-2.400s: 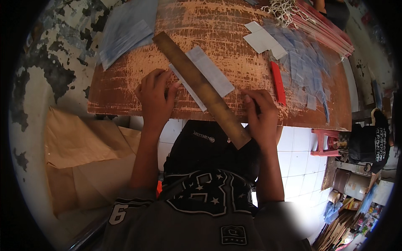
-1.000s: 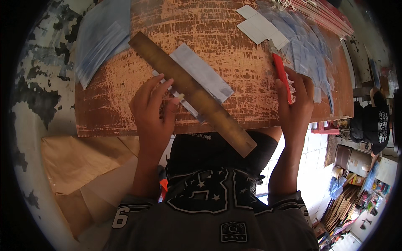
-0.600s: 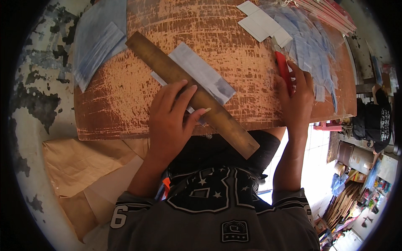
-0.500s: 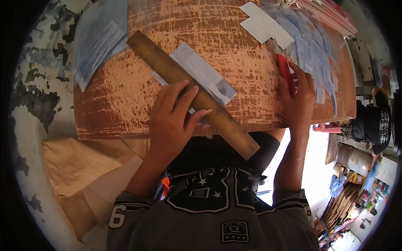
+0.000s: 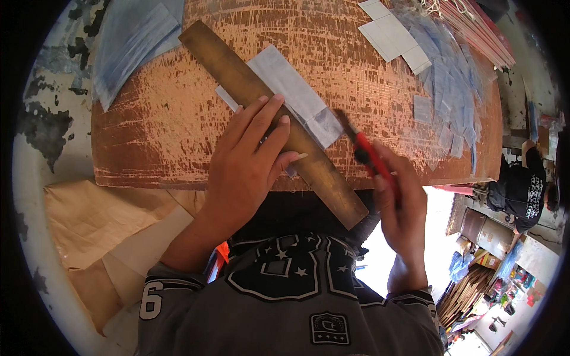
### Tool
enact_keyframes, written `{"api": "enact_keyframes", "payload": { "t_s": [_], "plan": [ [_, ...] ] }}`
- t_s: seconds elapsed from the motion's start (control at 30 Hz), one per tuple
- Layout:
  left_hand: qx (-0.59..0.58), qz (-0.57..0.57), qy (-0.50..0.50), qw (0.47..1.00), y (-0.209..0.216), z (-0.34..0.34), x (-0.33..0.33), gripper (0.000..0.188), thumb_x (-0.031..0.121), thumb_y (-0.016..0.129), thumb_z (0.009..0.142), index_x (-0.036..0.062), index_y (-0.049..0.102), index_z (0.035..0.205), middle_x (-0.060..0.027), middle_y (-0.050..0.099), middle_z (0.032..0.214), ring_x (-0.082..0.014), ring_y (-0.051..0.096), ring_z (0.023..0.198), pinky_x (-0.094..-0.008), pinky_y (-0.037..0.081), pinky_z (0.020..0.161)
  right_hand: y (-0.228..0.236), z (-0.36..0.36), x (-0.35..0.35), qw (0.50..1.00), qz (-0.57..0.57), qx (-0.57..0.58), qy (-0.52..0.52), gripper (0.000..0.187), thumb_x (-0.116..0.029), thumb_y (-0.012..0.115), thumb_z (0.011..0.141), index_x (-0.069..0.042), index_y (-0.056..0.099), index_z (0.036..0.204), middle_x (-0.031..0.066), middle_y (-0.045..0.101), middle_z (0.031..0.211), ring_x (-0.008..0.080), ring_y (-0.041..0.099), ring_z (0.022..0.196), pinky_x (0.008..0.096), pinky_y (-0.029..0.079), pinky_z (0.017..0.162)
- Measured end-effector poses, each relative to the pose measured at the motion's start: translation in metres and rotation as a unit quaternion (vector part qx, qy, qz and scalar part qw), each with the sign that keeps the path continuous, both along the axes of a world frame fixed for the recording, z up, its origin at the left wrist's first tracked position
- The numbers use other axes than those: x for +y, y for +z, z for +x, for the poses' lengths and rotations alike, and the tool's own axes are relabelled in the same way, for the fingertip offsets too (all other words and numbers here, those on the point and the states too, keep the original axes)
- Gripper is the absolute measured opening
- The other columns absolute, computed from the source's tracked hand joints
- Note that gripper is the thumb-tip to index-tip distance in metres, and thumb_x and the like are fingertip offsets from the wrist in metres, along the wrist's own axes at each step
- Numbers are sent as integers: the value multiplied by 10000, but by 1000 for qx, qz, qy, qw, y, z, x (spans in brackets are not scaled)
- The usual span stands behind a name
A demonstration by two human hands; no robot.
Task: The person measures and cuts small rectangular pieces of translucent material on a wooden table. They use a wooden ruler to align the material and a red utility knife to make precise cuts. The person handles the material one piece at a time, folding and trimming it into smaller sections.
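Note:
A long brass-coloured straightedge [image 5: 326, 178] lies slantwise over a pale, translucent plastic sheet [image 5: 297, 89], which shows on both sides of it. My left hand [image 5: 243, 157] presses on the straightedge's middle, fingers stretched along it and thumb apart. In my right hand [image 5: 405, 207] is a red utility knife [image 5: 375, 160], gripped by its handle. Its dark blade points up and left, close to the sheet's right end; whether it touches is blurred. The straightedge's lower end juts past the table's near edge.
The worn brown tabletop [image 5: 178, 124] is heavily scored. Bluish plastic sheets [image 5: 133, 53] lie far left; cut bluish pieces [image 5: 448, 83] and a white card piece [image 5: 386, 38] lie far right, near pink rods [image 5: 484, 29]. Brown paper [image 5: 107, 222] sits left below, and another person [image 5: 528, 187] is at right.
My right hand has brought the knife left and nearer, from beside the cut pieces to the sheet's right end. My left hand still presses the straightedge. The view has shifted slightly.

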State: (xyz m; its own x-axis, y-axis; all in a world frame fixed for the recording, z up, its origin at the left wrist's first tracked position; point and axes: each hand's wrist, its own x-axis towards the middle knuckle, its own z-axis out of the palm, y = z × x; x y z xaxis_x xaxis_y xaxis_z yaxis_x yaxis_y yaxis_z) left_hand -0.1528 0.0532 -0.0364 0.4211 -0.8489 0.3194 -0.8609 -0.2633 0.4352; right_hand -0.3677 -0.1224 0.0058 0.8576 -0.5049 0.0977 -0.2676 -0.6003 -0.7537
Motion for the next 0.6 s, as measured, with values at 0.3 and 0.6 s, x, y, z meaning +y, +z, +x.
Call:
{"api": "enact_keyframes", "payload": {
  "t_s": [0.3, 0.6],
  "plan": [
    [-2, 23, -4, 1000, 4, 3, 1, 566, 275, 837, 896, 10, 695, 1376, -143, 620, 1567, -380, 577, 1438, -500, 500, 1172, 9, 9, 20, 996, -30, 75, 34, 527, 6, 643, 1064, -111, 618, 1578, 174, 678, 1076, 313, 725, 933, 432, 584, 817],
    [-32, 37, -4, 999, 3, 4, 2, 641, 364, 792, 931, 153, 662, 1522, -100, 605, 1555, -321, 568, 1433, -497, 483, 1208, 8, 14, 20, 997, -26, 63, 39, 516, 17, 635, 1061, -102, 630, 1563, 188, 681, 1083, 345, 736, 906, 445, 589, 785]
  ]
}}
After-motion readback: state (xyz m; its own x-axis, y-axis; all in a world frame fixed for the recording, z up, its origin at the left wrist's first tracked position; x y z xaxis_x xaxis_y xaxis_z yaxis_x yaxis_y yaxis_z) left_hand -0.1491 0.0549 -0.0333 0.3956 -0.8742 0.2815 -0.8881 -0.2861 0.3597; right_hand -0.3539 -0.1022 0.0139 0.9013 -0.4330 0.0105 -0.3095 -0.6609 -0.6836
